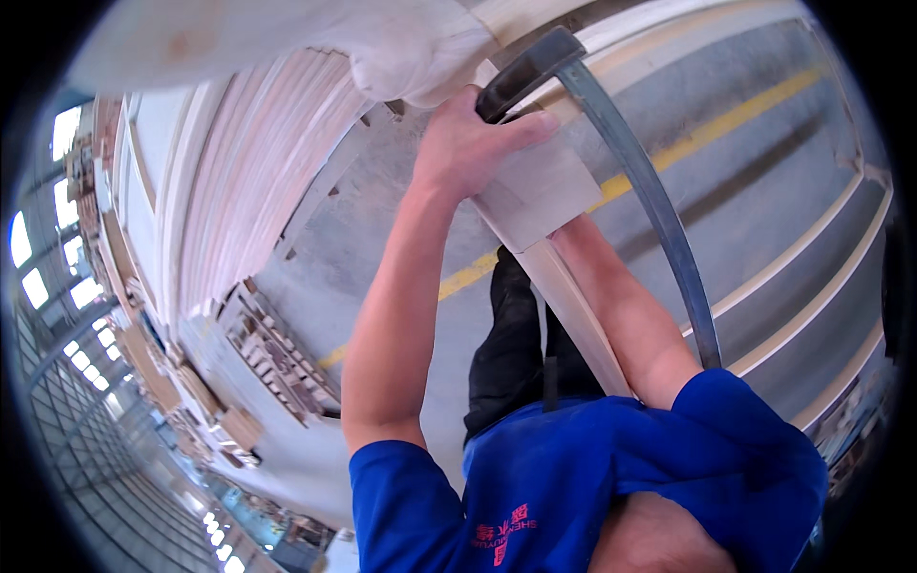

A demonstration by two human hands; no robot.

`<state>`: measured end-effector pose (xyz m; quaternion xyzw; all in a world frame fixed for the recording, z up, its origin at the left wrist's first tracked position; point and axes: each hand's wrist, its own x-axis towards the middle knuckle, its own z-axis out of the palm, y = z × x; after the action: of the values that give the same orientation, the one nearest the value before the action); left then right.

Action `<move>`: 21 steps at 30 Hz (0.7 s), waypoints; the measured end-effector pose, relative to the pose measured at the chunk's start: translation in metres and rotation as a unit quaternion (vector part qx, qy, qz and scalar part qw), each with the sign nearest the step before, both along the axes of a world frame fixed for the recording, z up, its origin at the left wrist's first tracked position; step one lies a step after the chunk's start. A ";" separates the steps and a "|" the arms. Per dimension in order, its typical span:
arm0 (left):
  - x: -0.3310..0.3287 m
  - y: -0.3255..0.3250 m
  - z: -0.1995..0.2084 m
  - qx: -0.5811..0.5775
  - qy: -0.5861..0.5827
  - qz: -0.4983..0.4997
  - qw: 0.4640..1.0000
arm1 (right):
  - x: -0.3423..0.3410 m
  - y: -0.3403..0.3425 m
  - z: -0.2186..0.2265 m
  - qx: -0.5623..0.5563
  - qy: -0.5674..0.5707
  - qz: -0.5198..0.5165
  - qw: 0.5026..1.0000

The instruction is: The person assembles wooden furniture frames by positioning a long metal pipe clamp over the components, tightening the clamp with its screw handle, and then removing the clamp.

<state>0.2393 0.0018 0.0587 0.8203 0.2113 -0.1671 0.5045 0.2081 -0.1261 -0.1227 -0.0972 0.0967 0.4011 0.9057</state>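
Note:
My left hand point(468, 148) is closed around the black end of what looks like a bar clamp point(645, 186), its thumb lying over a pale wooden block point(540, 191). The clamp's dark flat bar runs from that end down toward my right upper arm. Below the block, a long pale wooden strip point(573, 310) reaches toward my waist. My right forearm point(621, 306) passes up beside this strip and behind the block. The block hides my right hand, so its fingers do not show.
A large pale rounded shape point(411, 53), too unclear to name, fills the top. Tall stacks of boards point(258, 162) stand left, with a slatted wooden pallet point(277, 358) below. Long pale rails point(802, 306) lie right. A yellow line point(707, 143) crosses the grey floor.

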 end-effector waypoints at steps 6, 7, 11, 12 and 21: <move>-0.001 0.000 0.000 -0.015 0.007 0.000 1.000 | 0.015 -0.011 -0.002 -0.048 -0.019 0.032 0.998; -0.002 0.000 0.000 -0.020 0.004 0.001 1.000 | 0.017 -0.012 -0.002 -0.054 -0.021 0.037 0.998; -0.004 -0.001 -0.001 -0.032 0.003 -0.003 0.999 | 0.019 -0.020 -0.007 -0.082 -0.022 0.055 0.995; -0.004 -0.003 0.000 -0.029 0.001 -0.002 1.000 | 0.018 -0.024 -0.008 -0.089 -0.022 0.058 0.994; -0.005 -0.008 -0.009 -0.032 -0.009 -0.003 0.999 | -0.015 -0.065 -0.006 -0.255 -0.002 0.171 0.952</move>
<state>0.2348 -0.0057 0.0500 0.8060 0.1987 -0.1681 0.5316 0.1934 -0.1909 -0.1290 -0.3404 0.1758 0.5119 0.7689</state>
